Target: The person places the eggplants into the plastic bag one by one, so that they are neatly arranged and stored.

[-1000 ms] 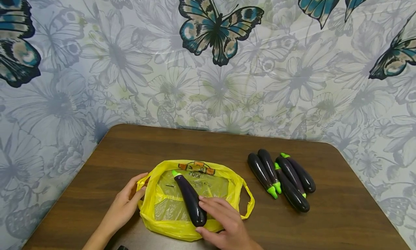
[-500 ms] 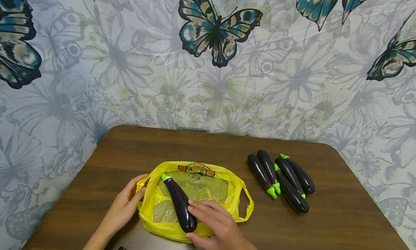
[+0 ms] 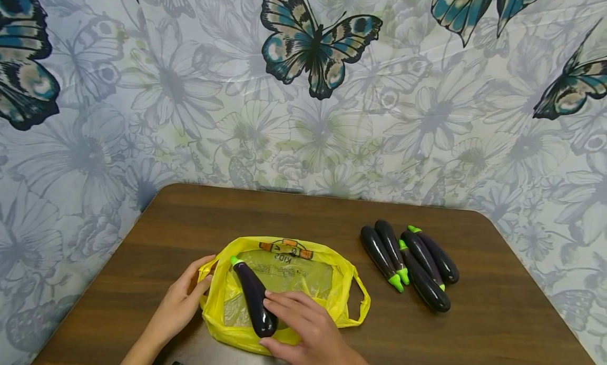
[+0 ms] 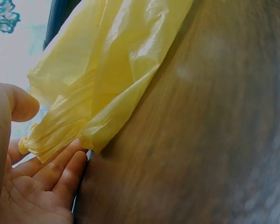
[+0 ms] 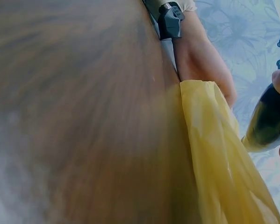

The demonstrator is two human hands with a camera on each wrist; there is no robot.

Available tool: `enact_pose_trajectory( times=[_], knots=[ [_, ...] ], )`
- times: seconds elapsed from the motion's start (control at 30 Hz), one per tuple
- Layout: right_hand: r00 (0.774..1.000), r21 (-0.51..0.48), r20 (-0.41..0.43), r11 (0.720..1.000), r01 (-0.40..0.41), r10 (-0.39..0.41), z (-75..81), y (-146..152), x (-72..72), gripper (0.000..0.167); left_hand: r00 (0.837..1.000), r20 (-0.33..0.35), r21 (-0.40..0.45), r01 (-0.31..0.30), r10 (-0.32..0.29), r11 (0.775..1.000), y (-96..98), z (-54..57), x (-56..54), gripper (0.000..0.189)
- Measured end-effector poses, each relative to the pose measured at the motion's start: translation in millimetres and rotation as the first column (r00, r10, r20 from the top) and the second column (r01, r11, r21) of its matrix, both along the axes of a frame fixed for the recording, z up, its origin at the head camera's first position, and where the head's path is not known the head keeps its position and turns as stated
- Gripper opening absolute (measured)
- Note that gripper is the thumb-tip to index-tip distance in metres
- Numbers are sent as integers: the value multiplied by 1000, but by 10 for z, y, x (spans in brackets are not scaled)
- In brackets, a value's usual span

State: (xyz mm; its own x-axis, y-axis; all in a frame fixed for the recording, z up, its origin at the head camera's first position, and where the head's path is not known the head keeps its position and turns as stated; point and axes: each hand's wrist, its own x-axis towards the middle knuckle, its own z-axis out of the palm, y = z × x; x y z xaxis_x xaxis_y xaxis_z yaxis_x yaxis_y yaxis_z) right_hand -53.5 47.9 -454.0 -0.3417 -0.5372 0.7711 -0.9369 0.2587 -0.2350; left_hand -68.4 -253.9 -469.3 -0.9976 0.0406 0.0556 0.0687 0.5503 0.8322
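Note:
A yellow plastic bag (image 3: 284,336) lies on the table with its mouth spread. My left hand (image 3: 182,296) holds its left handle; in the left wrist view, the fingers (image 4: 67,175) of that hand lie behind the gathered plastic, and the thumb stands apart from it. Over the bag's mouth, my right hand (image 3: 308,323) grips a glossy dark eggplant (image 3: 253,296) near its rounded end, with the green stem tip pointing away and to the left. The right wrist view catches only part of this eggplant (image 5: 266,121) at its right edge, between thumb and fingers.
Several more eggplants (image 3: 429,280) with green tips lie grouped to the bag's right. The bag's right handle (image 3: 364,302) loops out onto the brown wooden table (image 3: 483,333). Behind the table's far edge hangs a butterfly-and-flower patterned cloth or wall covering (image 3: 322,138).
My right hand has shifted left with the eggplant, over the bag's left half. The left hand keeps its place at the bag's left handle.

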Motion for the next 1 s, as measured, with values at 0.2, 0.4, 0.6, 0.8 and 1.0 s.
enact_pose_trajectory(
  times=[0.2,0.4,0.6,0.8,1.0],
  knots=[
    [998,37,37,998,50,-52,3,-61,22,58,1000,-2,1,-1,1,1000,-9,2,16,47],
    [992,72,82,993,90,-96,31,-108,29,56,1000,-13,6,8,-8,1000,4,7,19,47],
    [981,110,118,984,143,-156,28,-156,27,54,1000,-21,9,12,-11,1000,11,19,25,46],
    [975,155,116,973,169,-188,15,-192,14,52,998,-53,4,21,-20,1000,19,23,21,44],
    [956,211,187,959,187,-228,19,-244,18,50,999,-45,16,19,-19,1000,7,26,26,43]
  ],
)
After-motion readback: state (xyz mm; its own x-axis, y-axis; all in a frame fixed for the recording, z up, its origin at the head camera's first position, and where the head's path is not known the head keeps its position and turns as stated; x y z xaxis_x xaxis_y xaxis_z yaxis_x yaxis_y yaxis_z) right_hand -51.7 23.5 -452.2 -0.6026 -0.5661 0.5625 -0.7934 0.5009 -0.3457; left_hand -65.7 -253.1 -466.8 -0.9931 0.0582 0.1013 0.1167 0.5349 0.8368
